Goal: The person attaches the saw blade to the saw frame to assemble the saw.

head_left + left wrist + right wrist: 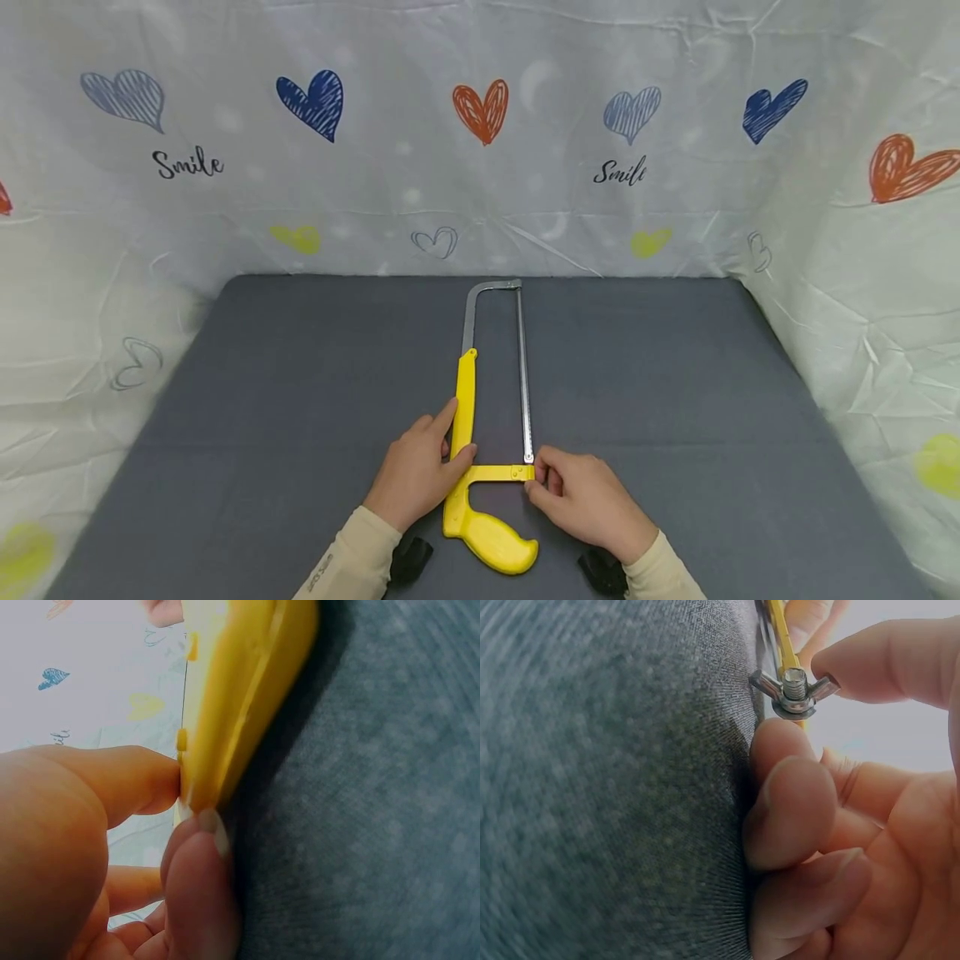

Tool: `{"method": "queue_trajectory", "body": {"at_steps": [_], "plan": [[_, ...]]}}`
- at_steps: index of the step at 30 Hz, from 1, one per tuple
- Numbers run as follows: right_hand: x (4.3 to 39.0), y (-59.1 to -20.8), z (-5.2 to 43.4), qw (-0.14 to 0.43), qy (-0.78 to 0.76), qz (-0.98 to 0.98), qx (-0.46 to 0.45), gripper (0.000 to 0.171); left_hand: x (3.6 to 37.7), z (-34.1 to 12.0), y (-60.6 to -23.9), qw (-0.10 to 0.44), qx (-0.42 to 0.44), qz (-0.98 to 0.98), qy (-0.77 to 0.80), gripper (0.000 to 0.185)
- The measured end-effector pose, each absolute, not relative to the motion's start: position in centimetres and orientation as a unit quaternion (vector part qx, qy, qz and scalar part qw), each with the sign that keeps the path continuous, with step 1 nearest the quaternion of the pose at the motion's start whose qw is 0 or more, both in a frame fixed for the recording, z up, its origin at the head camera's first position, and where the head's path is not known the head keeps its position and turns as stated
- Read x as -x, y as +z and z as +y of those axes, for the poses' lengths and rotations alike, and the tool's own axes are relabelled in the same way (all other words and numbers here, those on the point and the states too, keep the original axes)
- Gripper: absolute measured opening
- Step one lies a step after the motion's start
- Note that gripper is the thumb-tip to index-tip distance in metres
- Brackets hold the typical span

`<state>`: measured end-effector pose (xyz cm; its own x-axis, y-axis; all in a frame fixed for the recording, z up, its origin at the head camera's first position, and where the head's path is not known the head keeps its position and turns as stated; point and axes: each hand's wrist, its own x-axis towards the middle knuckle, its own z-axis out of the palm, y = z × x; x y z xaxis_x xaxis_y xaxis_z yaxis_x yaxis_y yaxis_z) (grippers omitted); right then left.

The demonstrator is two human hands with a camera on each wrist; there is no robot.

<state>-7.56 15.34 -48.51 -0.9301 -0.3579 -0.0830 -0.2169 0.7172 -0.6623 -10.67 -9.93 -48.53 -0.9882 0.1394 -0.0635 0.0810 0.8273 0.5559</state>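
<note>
Flat on the grey table cover [300, 400] lies one yellow-handled hacksaw [467, 417], near the front edge and about midway across, its blade [523, 375] running away from the person toward the steel bow at the far end. One wing nut [795, 688] sits at the handle end of the blade, on the short yellow cross arm. The right hand [588, 504] pinches this nut: thumb [885, 664] on one wing, a curled finger [784, 754] under the other, the remaining fingers folded below against the cloth. The left hand [420, 475] grips the yellow frame bar just above the handle, thumb [142, 780] pressed to its flank and a fingertip [199, 847] curled at its lower edge where it meets the cloth.

Only the head view takes in the whole saw, both cream sleeves and the two dark wrist mounts. Only the right wrist view shows the nut's threaded bolt and washer; from the head it is hidden behind the fingers. The left wrist view alone shows small raised nubs along the yellow plastic. Behind and to both sides hangs a white sheet [480, 167] printed with hearts, seven large ones in the head view, and the word "Smile" twice.
</note>
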Motion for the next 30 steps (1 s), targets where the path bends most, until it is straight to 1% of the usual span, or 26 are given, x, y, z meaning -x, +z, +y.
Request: {"method": "queue_trajectory", "body": {"at_steps": [20, 26, 30], "plan": [[8.9, -48.7, 15.7, 0.14, -0.36, 0.91, 0.151, 0.016, 11.6, -9.9, -49.0, 0.054, -0.047, 0.956, 0.284, 0.078], [9.2, -48.8, 15.4, 0.138, -0.355, 0.912, 0.152, 0.016, 11.7, -10.1, -49.0, 0.055, -0.042, 0.956, 0.284, 0.078], [9.1, -48.9, 15.4, 0.125, -0.345, 0.917, 0.157, 0.018, 11.7, -10.1, -49.2, 0.057, -0.039, 0.956, 0.286, 0.078]]}}
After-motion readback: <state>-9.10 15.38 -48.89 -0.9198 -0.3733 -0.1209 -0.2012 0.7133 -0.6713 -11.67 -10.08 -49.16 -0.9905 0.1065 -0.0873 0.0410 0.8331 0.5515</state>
